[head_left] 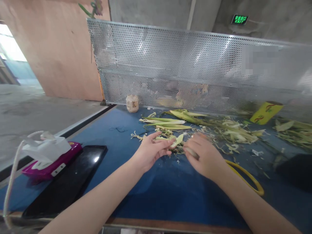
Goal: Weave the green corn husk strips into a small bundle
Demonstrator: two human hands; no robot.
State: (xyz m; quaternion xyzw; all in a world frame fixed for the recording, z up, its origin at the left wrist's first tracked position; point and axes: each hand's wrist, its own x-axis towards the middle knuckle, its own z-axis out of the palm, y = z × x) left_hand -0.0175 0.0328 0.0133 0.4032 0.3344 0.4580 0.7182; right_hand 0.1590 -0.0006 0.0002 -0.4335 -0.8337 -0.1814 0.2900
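My left hand (153,149) is closed on a pale green piece of corn husk (179,140), pinched between thumb and fingers just above the table. Close beside it, my right hand (203,157) is wrapped round a small tool with a rounded brownish handle (191,152). Motion blurs its fingers, and the tool's working end cannot be made out. Under and around both hands lie shredded husk scraps (168,132). Just beyond them, several long green husk leaves (165,122) are laid side by side.
A heap of loose husks (234,130) spreads to the right, near a yellow roll (266,112) and a yellow ring (253,182). A jar (132,103) stands by the perforated metal screen (156,61). At left are a magenta tissue box (40,170) and a black tray-like panel (70,178).
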